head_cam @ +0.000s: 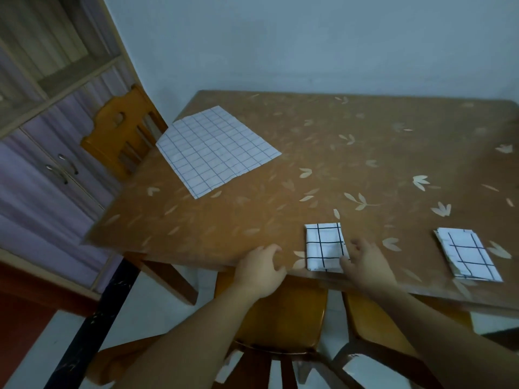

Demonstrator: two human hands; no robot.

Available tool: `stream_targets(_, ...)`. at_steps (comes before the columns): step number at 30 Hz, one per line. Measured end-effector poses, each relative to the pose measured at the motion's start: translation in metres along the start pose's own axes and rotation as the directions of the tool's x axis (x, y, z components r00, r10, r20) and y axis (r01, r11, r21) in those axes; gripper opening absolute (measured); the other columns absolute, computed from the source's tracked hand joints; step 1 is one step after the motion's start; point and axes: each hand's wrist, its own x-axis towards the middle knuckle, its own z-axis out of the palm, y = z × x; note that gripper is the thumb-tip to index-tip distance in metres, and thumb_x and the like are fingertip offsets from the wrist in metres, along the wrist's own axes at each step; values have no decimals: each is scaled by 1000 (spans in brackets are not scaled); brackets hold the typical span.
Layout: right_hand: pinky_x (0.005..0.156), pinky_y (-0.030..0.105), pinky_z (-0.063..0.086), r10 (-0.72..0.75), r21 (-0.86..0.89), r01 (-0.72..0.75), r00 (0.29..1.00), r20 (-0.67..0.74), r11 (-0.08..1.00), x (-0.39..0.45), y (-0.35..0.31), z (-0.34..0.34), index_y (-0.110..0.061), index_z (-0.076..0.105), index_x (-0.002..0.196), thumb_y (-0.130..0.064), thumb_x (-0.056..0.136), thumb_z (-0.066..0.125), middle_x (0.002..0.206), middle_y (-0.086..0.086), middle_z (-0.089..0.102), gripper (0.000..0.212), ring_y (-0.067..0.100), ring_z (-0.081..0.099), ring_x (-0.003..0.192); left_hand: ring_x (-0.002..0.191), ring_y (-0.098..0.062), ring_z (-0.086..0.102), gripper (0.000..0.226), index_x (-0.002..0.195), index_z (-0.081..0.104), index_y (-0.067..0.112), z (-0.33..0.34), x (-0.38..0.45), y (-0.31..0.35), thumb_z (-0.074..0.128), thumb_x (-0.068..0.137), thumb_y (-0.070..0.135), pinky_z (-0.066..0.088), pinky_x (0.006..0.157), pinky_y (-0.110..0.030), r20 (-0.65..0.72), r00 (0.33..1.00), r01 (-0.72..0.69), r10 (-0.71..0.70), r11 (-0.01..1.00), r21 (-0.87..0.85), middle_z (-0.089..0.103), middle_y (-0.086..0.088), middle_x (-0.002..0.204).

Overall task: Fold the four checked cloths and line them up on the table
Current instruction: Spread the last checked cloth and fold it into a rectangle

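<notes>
Three checked cloths show on the brown leaf-patterned table (323,153). A folded white cloth with black lines (324,246) lies near the front edge. My right hand (365,262) rests beside it, thumb touching its right edge, fingers apart. A second folded cloth (467,253) lies further right along the same edge. A large unfolded cloth with fine blue checks (214,148) lies flat at the far left corner. My left hand (259,269) sits on the table's front edge, left of the first folded cloth, fingers loosely curled and holding nothing.
A wooden chair (123,130) stands at the table's left side. Two more chairs (283,318) are tucked under the front edge below my arms. A cabinet with handles (60,167) fills the left. The wall runs behind the table.
</notes>
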Motion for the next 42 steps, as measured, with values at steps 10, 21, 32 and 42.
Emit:
stream_targets(10,84,32,43,-355,-410,329,935,15,851,-99,-86,-40,-27,43,134,-45,91,50,133,-2,48,48,20,50,117,130,-20,39,53,140,40,35,-105,-92,-49,48,91,52,35,108,-44,-119,986,-82,118,958,276,41,8,144)
stream_targets(21,97,40,44,-507,-382,468,862,0,797,-231,-160,-30,-26,41,138,-49,89,51,139,0,45,55,24,47,122,127,-21,40,55,135,44,36,-156,-259,-96,48,85,57,35,104,-43,-326,943,15,69,968,249,45,8,138)
stream_targets(32,104,42,39,-495,-403,429,866,-72,808,-300,-269,32,-28,39,139,-53,90,49,145,0,42,56,23,44,128,127,-20,40,59,136,44,35,-232,-303,-208,51,82,56,37,102,-41,-342,930,-36,132,961,273,45,8,138)
stream_targets(42,102,45,43,-337,-335,278,932,-132,900,-295,-378,111,-30,39,140,-61,86,47,141,0,46,62,24,45,128,126,-21,41,61,138,41,35,-312,-257,-303,50,83,59,38,100,-41,-276,929,-137,245,924,358,45,7,138)
